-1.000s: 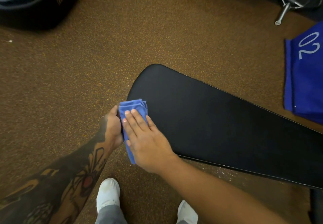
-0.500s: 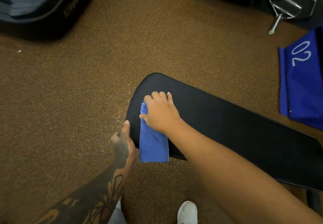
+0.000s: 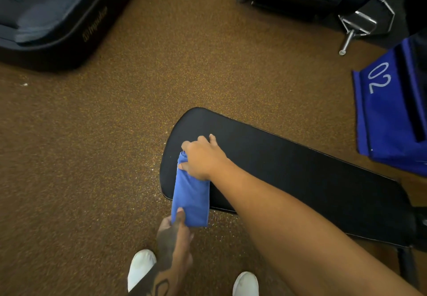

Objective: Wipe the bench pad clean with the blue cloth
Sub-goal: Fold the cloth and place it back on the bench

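1. The blue cloth [image 3: 191,194] is stretched into a folded strip between the two hands; its far part lies on the narrow end of the black bench pad [image 3: 300,175], and its near end hangs past the pad's edge above the floor [image 3: 104,145].
2. The right hand [image 3: 203,157] is closed on the cloth's far end, fingers curled over it and resting on the pad.
3. The left hand [image 3: 172,232] pinches the near end from below, thumb on top of the fabric and the other fingers underneath.
4. The cloth looks soft, light and limp; it will likely bunch under a push, so holding both ends taut, or pressing a flat palm on a folded pad, should serve best.
5. The pad's surface looks smooth and slightly glossy, so the cloth should slide easily; most of its length, to the right of the right hand, remains to be covered.
6. No containers with visible contents show; a blue panel marked "02" [image 3: 390,110] lies well beyond the right hand.
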`<action>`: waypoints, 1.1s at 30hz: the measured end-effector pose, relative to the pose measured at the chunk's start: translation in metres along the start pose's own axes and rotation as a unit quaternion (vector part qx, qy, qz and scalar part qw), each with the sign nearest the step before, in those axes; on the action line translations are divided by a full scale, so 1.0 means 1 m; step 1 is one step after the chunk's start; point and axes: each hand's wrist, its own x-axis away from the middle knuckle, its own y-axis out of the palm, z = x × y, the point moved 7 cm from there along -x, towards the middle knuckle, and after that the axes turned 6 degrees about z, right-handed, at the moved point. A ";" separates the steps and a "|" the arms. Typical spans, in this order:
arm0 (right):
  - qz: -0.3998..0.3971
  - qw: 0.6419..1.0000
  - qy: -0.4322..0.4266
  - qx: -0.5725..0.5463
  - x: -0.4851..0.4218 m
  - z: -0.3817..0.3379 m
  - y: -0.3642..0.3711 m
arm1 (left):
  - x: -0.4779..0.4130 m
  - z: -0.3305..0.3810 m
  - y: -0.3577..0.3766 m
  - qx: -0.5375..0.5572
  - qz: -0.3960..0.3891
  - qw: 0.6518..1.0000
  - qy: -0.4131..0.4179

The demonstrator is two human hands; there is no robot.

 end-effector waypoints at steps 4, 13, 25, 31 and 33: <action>0.022 0.998 0.020 -0.060 0.011 0.009 -0.013 | 0.006 0.026 -0.015 -0.070 0.050 0.991 0.106; 0.104 0.936 0.133 -0.308 0.051 0.082 -0.075 | 0.063 0.152 0.026 -0.160 -0.016 0.908 0.386; 0.311 0.813 0.255 -0.420 0.220 0.200 -0.230 | 0.230 0.256 0.191 -0.337 -0.331 0.711 0.521; 0.382 0.769 0.338 -0.386 0.352 0.233 -0.283 | 0.368 0.243 0.247 -0.391 -0.427 0.595 0.557; 0.410 0.747 0.367 -0.374 0.399 0.242 -0.289 | 0.412 0.227 0.266 -0.421 -0.449 0.549 0.565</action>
